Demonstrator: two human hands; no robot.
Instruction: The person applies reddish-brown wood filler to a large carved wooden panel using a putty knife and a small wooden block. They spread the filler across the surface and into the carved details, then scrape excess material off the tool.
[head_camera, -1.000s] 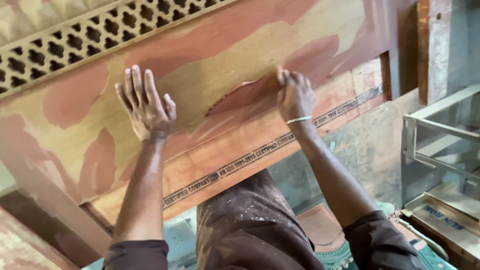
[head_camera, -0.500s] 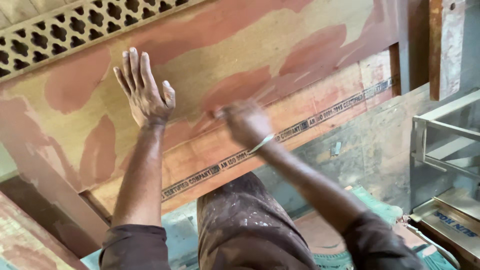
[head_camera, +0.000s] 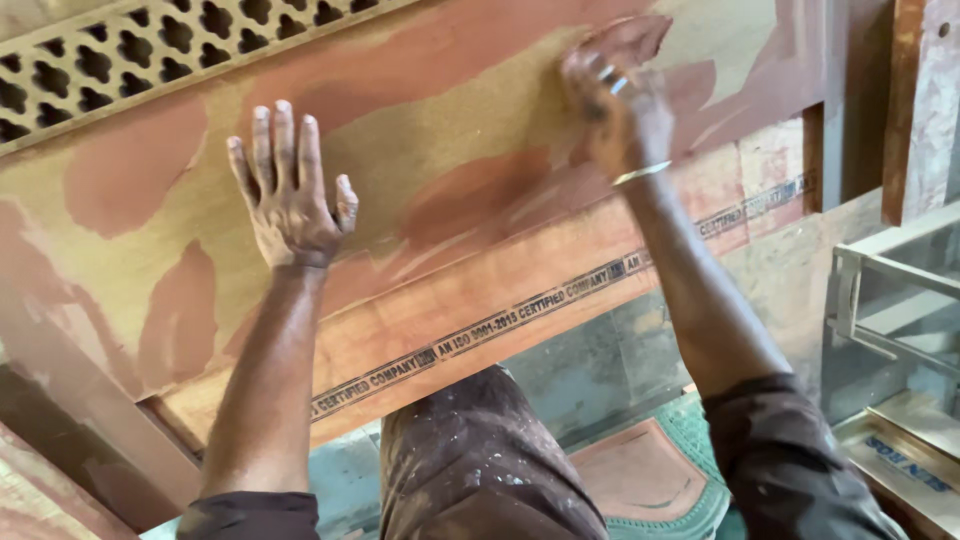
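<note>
A: Where do the fingers of the left hand (head_camera: 290, 200) sit?
B: Spread wide and flat, palm down on the wooden board (head_camera: 440, 150), gripping nothing. They are dusted pale and press on a bare tan patch left of centre.

A: And the right hand (head_camera: 618, 108)?
B: It is blurred, so whether its fingers are curled around anything cannot be told. It lies against the board further right and further away, on a smear of reddish-brown filler (head_camera: 470, 195). A thin light band (head_camera: 642, 173) circles its wrist.

A: Where is the board itself?
B: It slopes across the whole upper part of the view, patched with reddish-brown and tan. Its near edge shows a paler strip carrying a line of dark print. A pierced lattice panel (head_camera: 120, 60) runs along its far left side.

A: What lies around it?
B: The person's paint-spattered trousers (head_camera: 480, 460) are near the bottom centre, a green-edged mat (head_camera: 660, 480) just right of them, and a metal frame (head_camera: 880, 300) at far right
</note>
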